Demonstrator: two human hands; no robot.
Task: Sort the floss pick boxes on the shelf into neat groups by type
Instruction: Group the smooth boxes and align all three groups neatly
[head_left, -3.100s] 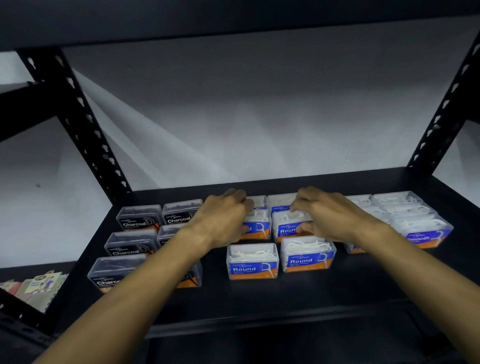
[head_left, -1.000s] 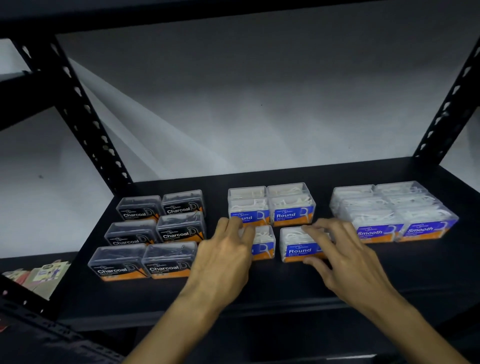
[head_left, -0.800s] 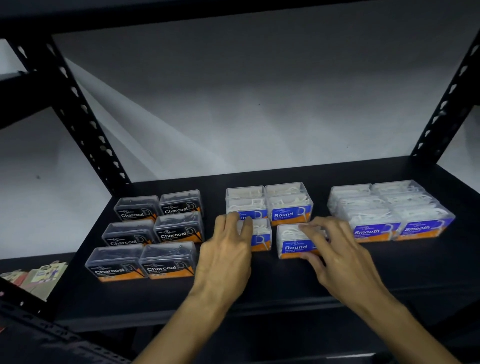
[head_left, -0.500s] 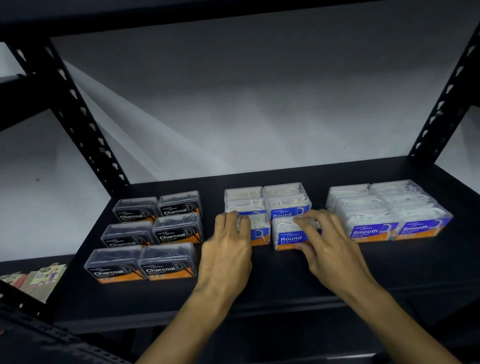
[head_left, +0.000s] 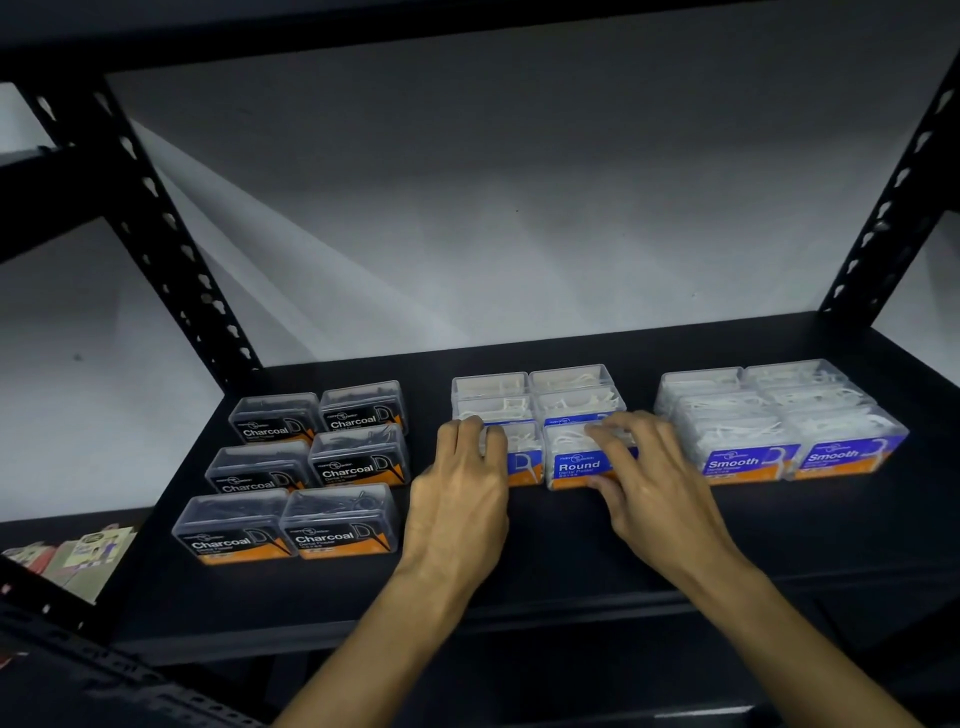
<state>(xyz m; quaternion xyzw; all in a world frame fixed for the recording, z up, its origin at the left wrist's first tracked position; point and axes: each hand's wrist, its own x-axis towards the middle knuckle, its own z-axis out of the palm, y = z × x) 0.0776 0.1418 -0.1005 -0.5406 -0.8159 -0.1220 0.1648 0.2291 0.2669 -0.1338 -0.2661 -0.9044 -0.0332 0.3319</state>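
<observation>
Both front Round boxes now sit pushed back against the Round row behind them. My left hand (head_left: 462, 488) lies flat, fingers straight, on the left Round box (head_left: 522, 457); my right hand (head_left: 649, 483) curls around the right Round box (head_left: 574, 460). Charcoal boxes (head_left: 296, 478) sit left, Smooth boxes (head_left: 779, 421) right on the shelf (head_left: 571, 571).

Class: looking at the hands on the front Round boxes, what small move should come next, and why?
Probably lift both hands away: the left hand and right hand have the front Round boxes snug against the row behind, and the Charcoal group and Smooth group already look tidy.
</observation>
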